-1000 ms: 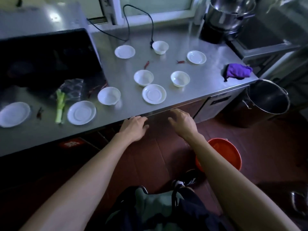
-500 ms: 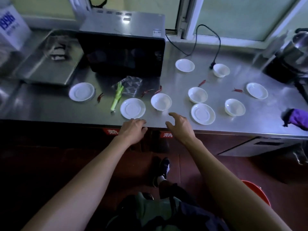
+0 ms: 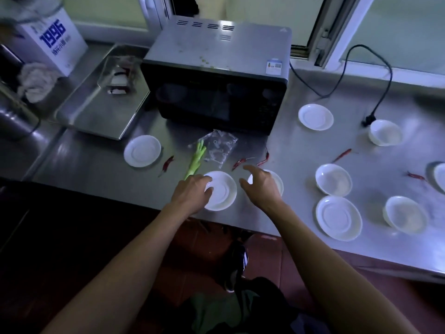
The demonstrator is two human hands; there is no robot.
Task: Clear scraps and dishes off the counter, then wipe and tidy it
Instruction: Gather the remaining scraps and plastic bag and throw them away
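Note:
Several white saucers and small bowls are spread over the steel counter (image 3: 289, 145). My left hand (image 3: 192, 196) lies over the left rim of a white saucer (image 3: 224, 191) near the front edge, its fingers loosely bent on the rim. My right hand (image 3: 260, 186) hovers open, fingers spread, above a white bowl (image 3: 278, 183) that it mostly hides. A green scallion stalk (image 3: 196, 160) and a crumpled clear plastic bag (image 3: 216, 147) lie just behind the saucer. Dried red chillies (image 3: 240, 162) are scattered around.
A black microwave (image 3: 216, 92) stands at the back, its cord (image 3: 382, 88) trailing right. A steel tray (image 3: 101, 109) sits to its left beside a white box (image 3: 53, 37) and a rag (image 3: 36, 80). More saucers (image 3: 142, 150) (image 3: 338, 218) and bowls (image 3: 333, 179) (image 3: 405, 214) lie on both sides.
Both hands have risen from the counter's front edge onto the counter, the left onto the saucer, the right over the bowl. The view has shifted left and closer.

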